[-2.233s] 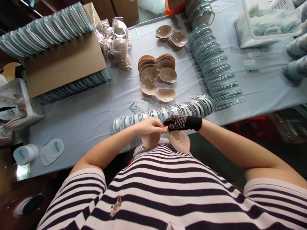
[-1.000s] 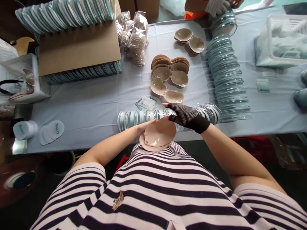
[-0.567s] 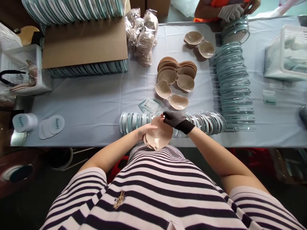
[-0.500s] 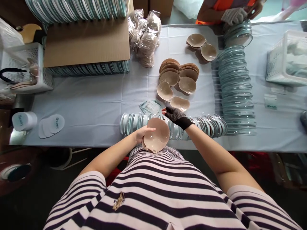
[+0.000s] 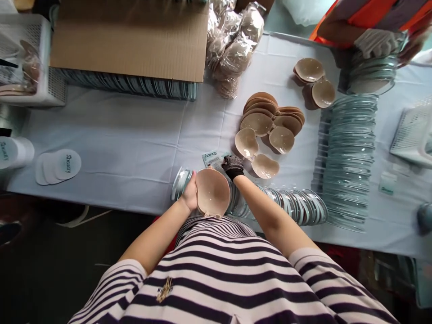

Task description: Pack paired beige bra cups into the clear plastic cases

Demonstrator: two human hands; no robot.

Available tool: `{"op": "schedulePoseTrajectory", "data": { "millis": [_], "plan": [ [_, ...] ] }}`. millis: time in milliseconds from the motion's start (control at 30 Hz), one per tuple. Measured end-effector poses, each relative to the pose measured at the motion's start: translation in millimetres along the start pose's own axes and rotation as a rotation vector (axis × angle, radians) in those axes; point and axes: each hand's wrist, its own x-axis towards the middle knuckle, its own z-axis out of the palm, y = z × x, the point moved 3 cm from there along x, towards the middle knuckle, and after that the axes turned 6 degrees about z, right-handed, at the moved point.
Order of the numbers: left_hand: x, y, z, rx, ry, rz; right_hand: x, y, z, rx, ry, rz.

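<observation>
Your left hand [image 5: 189, 194] grips a folded beige cup pair [image 5: 212, 191] at the table's near edge while your gloved right hand [image 5: 232, 165] reaches onto the small packets [image 5: 213, 158].

Half a second ago the right hand hovered by the cup pair; now it rests past it, fingers curled on the packets, grip unclear. Left of the cup pair, bare blue tablecloth [image 5: 128, 139] lies open. Right of it runs a row of clear round cases [image 5: 290, 204]. Beyond, loose cups [image 5: 266, 130]; far left, a white basket [image 5: 30, 81] holding beige pieces.

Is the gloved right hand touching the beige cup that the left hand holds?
Apart. In the head view the right hand sits beyond the beige cup, over the small packets; the left hand grips it.
</observation>
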Motion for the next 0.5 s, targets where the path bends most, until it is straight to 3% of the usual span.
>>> {"op": "schedulePoseTrajectory", "data": {
  "millis": [133, 233, 300, 400, 467, 500],
  "plan": [
    [9, 12, 3.9, -0.022, 0.066, 0.148, -21, 15, -45, 0.156, 0.091, 0.037],
    [14, 14, 21.6, -0.056, 0.046, 0.344, -66, 13, -95, 0.229, 0.345, -0.012],
    [18, 11, 39.2, -0.056, 0.003, 0.444, -102, -2, -115, 0.162, 0.431, -0.103],
    [21, 1, 65.5, -0.055, -0.053, 0.512, -144, -26, -113, 0.054, 0.261, -0.244],
    [19, -6, 79.6, -0.044, -0.075, 0.483, -166, -27, -104, 0.087, 0.138, -0.32],
    [17, -10, 85.5, -0.037, -0.091, 0.454, -176, -20, -102, 0.152, 0.149, -0.331]
  ]
}}
